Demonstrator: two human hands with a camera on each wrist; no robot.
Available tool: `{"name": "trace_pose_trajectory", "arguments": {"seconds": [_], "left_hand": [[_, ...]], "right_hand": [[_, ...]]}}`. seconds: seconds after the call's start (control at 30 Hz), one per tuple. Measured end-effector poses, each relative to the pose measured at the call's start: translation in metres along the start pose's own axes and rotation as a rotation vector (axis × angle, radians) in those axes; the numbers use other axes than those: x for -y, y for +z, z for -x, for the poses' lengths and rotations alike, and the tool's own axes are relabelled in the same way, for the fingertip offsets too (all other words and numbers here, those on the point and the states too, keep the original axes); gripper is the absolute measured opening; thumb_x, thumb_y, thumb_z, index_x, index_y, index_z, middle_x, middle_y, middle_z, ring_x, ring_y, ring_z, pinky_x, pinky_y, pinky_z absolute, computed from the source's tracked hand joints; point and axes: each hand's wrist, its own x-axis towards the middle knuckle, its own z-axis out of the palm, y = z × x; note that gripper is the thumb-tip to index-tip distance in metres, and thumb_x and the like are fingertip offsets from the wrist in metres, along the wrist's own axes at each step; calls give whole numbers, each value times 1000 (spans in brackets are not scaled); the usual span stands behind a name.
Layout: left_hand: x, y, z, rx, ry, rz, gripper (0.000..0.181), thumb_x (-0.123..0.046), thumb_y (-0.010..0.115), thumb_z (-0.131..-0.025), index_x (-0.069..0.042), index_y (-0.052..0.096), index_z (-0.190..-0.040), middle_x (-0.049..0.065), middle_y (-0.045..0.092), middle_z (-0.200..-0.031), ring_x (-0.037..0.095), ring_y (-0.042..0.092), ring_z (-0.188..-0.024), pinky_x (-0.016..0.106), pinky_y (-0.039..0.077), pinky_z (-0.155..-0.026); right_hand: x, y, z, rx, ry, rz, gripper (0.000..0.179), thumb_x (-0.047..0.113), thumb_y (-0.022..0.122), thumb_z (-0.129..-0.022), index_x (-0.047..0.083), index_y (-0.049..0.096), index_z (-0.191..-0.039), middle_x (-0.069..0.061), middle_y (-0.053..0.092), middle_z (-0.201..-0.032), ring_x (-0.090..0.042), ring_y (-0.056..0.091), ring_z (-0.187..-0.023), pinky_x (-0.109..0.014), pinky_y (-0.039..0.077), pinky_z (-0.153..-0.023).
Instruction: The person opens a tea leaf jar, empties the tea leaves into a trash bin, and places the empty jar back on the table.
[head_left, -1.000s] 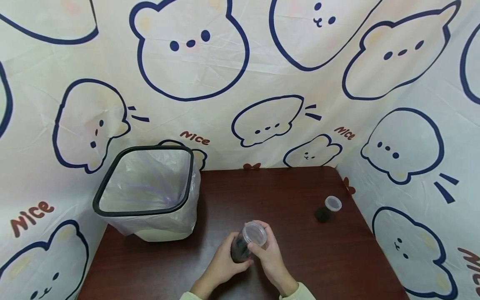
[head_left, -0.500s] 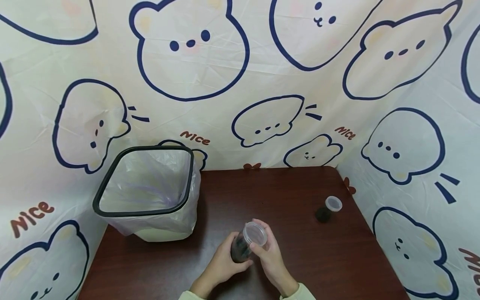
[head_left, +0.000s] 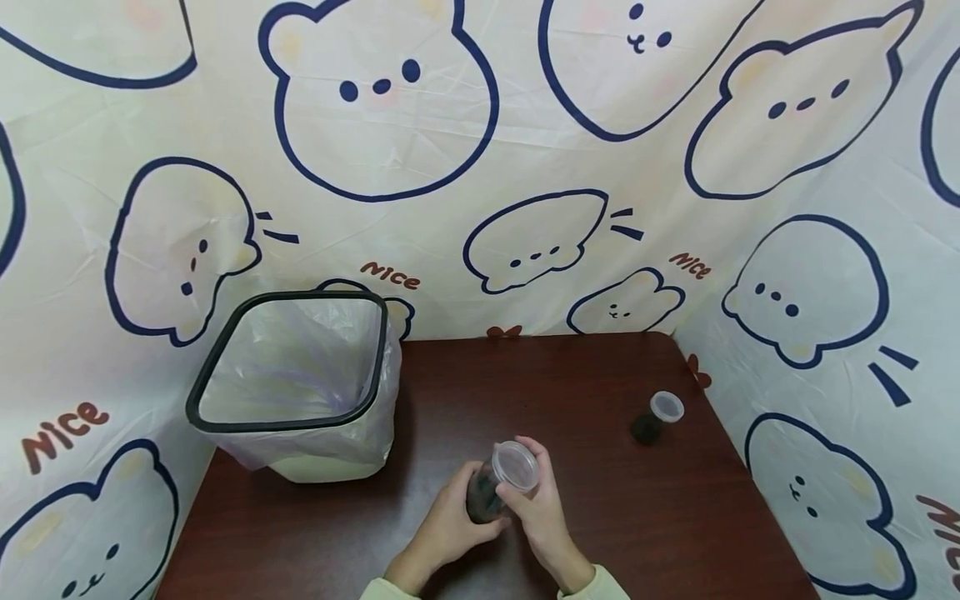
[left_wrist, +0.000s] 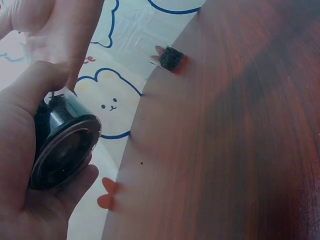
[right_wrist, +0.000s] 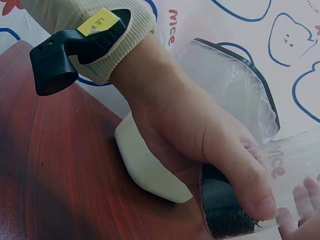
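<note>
A clear plastic jar (head_left: 483, 496) with dark contents in its lower part is held tilted above the table in the head view. Its sides are in the grip of my left hand (head_left: 446, 523), the thumb on the near side. At the translucent lid (head_left: 517, 465), my right hand (head_left: 547, 518) grips with the thumb in front and fingers behind. The left wrist view shows the jar's round base (left_wrist: 67, 152) facing the camera. In the right wrist view, the dark contents (right_wrist: 225, 202) show below the left thumb, and right fingertips (right_wrist: 305, 200) are seen through clear plastic.
A bin (head_left: 300, 427) with a dark rim and a plastic bag lining stands at the table's left. Toward the back right, a smaller jar (head_left: 648, 427) with dark contents and a translucent lid stands on the brown table (head_left: 525, 383). Patterned cloth (head_left: 420, 158) hangs behind.
Both hands have shifted slightly to the right together with the jar. Their grip looks the same, and the bin and smaller jar have stayed in place.
</note>
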Motion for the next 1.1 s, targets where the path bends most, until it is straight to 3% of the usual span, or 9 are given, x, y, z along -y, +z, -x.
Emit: {"name": "trace_pose_trajectory", "arguments": {"seconds": [0.3, 0.53, 0.83, 1.1], "left_hand": [[2, -1, 0, 15, 4, 29, 65, -29, 90, -78, -15, 54, -129, -4, 65, -116, 12, 61, -101, 35, 51, -89], [4, 0, 0, 25, -5, 62, 64, -28, 89, -78, -16, 54, -129, -4, 65, -117, 12, 61, -101, 33, 50, -89], [5, -1, 1, 38, -13, 77, 64, -29, 89, -79, -15, 54, -129, -3, 65, -116, 12, 61, -101, 33, 50, -89], [4, 4, 2, -23, -2, 62, 63, -25, 90, -77, -16, 54, -128, -5, 65, -115, 12, 61, -99, 33, 51, -88]], "right_hand": [[1, -2, 0, 13, 4, 7, 60, -1, 69, -94, -11, 31, -139, -15, 59, -139, -15, 57, -124, -27, 46, -102], [0, -5, 0, 39, 7, 41, 59, 1, 67, -95, -7, 36, -144, -30, 51, -143, -17, 55, -127, -30, 44, -104], [1, -7, -1, 60, 29, 43, 55, 2, 64, -97, 3, 40, -146, -8, 58, -140, -19, 55, -127, -30, 44, -104], [1, -5, 0, 60, 21, -2, 64, 1, 66, -95, 5, 34, -151, -7, 58, -141, -19, 55, -127, -29, 43, -104]]}}
